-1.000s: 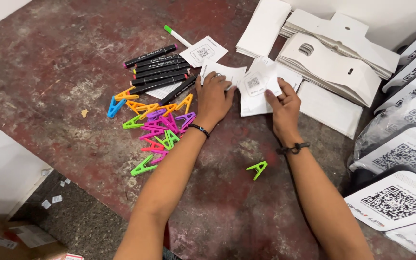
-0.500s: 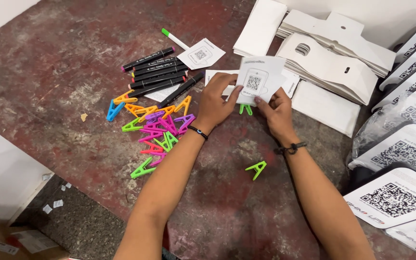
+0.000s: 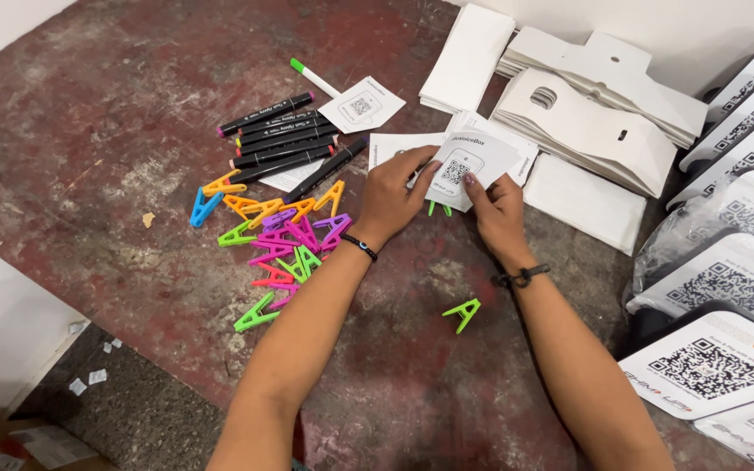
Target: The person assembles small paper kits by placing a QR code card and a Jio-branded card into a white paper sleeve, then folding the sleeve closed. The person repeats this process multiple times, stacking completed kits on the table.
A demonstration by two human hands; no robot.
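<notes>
Hands are meeting near the middle of the reddish, worn tabletop point(image 3: 115, 131), toward its far edge. The left hand point(image 3: 392, 196) and the right hand point(image 3: 496, 212) are both pinching a small white card point(image 3: 467, 163) with a square code pattern printed on it — fingers of each hand are pressed onto its lower edge, left hand on the left side, right hand on the right. A green clip point(image 3: 439, 208) is peeking out just below the card, between the two hands; whether either hand is gripping it I cannot tell.

Just left of the left hand, a heap of coloured clips point(image 3: 281, 240) — orange, pink, purple, green, one blue — is lying in a loose pile. Beyond it, a row of black markers point(image 3: 279, 137) is lying side by side, with one white marker with a green cap point(image 3: 313, 78) farther back and a second small white card point(image 3: 362, 104) beside it. A lone green clip point(image 3: 462, 313) is sitting nearer the person, close to the right forearm.

Along the far edge, stacks of folded white cartons point(image 3: 586, 122) are lying flat. Down the right edge, bagged boards with large code squares point(image 3: 726, 279) are overlapping one another.
</notes>
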